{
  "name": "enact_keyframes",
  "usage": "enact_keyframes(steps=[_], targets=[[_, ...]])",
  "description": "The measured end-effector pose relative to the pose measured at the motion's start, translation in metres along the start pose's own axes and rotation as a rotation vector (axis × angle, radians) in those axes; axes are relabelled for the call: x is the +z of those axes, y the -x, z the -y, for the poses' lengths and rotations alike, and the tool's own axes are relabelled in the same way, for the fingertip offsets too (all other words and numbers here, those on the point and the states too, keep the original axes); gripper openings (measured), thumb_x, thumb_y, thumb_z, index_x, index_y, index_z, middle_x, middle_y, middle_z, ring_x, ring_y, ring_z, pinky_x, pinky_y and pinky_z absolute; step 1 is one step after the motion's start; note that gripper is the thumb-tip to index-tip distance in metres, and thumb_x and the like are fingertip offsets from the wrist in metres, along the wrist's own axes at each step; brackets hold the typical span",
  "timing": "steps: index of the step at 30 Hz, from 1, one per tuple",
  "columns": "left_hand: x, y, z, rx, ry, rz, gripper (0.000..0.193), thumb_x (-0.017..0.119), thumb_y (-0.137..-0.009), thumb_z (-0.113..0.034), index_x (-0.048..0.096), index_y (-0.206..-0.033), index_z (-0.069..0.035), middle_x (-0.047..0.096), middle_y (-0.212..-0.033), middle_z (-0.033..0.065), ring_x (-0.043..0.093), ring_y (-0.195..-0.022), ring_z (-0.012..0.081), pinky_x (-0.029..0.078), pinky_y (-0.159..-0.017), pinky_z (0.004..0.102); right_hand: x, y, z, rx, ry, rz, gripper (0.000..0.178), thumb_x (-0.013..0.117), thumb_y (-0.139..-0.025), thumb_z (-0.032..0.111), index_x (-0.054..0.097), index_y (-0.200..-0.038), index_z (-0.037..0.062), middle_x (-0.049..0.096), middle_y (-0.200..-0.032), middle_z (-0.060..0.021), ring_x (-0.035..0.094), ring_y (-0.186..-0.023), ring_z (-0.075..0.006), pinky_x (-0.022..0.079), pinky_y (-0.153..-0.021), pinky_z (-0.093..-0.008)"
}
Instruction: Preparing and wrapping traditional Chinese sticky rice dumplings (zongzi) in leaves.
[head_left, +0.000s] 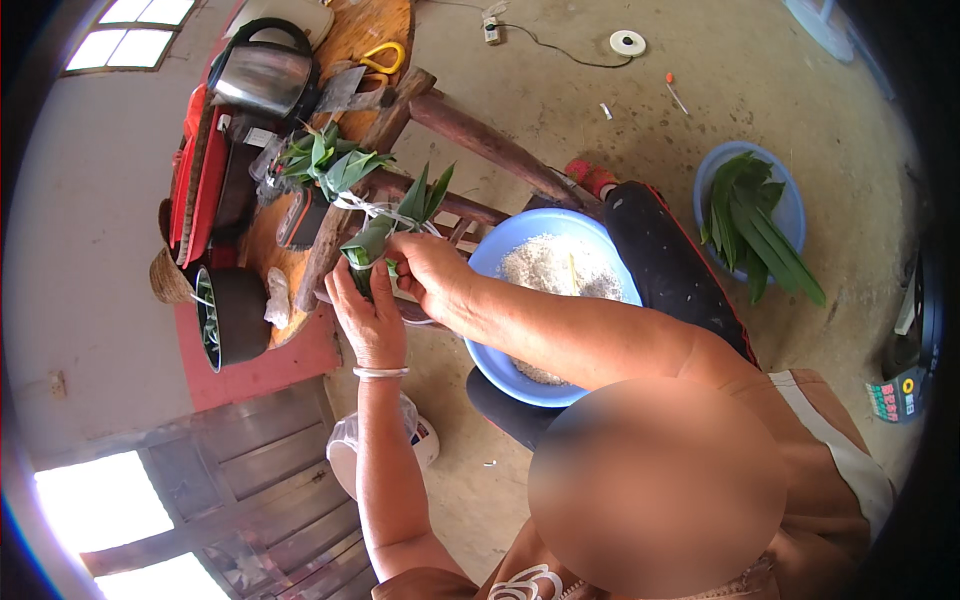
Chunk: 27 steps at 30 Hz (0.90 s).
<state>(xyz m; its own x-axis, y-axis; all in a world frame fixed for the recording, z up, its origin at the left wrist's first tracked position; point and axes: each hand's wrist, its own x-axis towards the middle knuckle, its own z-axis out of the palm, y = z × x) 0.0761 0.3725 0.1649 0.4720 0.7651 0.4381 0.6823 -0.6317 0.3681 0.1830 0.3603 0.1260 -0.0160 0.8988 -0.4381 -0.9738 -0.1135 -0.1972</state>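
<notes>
So both hands are clamped together on a leaf-wrapped parcel [368, 252] — left hand [368, 318] underneath, right hand [432, 272] beside it, parcel's long axis pointing away toward the string [372, 210].

white bag [345, 445]: clear-ish plastic, sitting on the floor right by the metal door
label on it [425, 433]: small, white with blue
sticker [897, 398]: far right, green/pink/yellow, on black gear

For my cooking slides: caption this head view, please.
Both hands, left hand and right hand, grip a leaf-wrapped bundle above a blue rice bowl.
</notes>
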Motion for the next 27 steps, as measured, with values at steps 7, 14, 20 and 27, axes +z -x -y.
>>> enact_keyframes(steps=[7, 14, 20, 27], targets=[[0.006, 0.01, 0.002, 0.05, -0.099, -0.019, 0.042, 0.058, -0.096, -0.025, 0.047, -0.124, 0.004, 0.048, -0.105, 0.0208, 0.053, -0.093, 0.0385, 0.044, -0.08, 0.045, -0.021, -0.005, 0.01, 0.129, 0.093, 0.015, 0.005, 0.065, -0.086, 0.011, 0.061, -0.084, 0.0092, 0.059, -0.073, 0.0028, 0.051, -0.059, -0.0046, 0.038, -0.048, -0.0194], [0.003, 0.012, -0.003, 0.122, -0.199, -0.018, 0.043, 0.06, -0.093, -0.023, 0.047, -0.127, 0.0, 0.049, -0.11, 0.0201, 0.055, -0.099, 0.0402, 0.048, -0.08, 0.0462, -0.021, -0.009, 0.013, 0.199, 0.102, 0.012, 0.005, 0.064, -0.09, 0.014, 0.062, -0.088, 0.01, 0.065, -0.075, 0.0022, 0.055, -0.057, -0.0024, 0.028, -0.039, -0.0143], [0.0, 0.018, -0.004, 0.159, -0.297, 0.027, 0.043, 0.06, -0.092, -0.023, 0.047, -0.13, -0.005, 0.05, -0.113, 0.0173, 0.057, -0.101, 0.0393, 0.052, -0.077, 0.0461, -0.024, -0.01, 0.021, 0.209, 0.053, 0.034, 0.007, 0.068, -0.089, 0.016, 0.064, -0.085, 0.011, 0.065, -0.072, 0.003, 0.056, -0.055, -0.002, 0.027, -0.038, -0.0142], [0.0, 0.018, 0.005, 0.217, -0.267, -0.008, 0.043, 0.059, -0.093, -0.024, 0.047, -0.129, -0.004, 0.05, -0.113, 0.0182, 0.056, -0.1, 0.0389, 0.05, -0.079, 0.0457, -0.028, -0.014, 0.027, 0.292, -0.006, 0.036, 0.007, 0.066, -0.089, 0.01, 0.063, -0.086, 0.0047, 0.061, -0.069, 0.001, 0.052, -0.054, -0.0017, 0.028, -0.038, -0.0148]])
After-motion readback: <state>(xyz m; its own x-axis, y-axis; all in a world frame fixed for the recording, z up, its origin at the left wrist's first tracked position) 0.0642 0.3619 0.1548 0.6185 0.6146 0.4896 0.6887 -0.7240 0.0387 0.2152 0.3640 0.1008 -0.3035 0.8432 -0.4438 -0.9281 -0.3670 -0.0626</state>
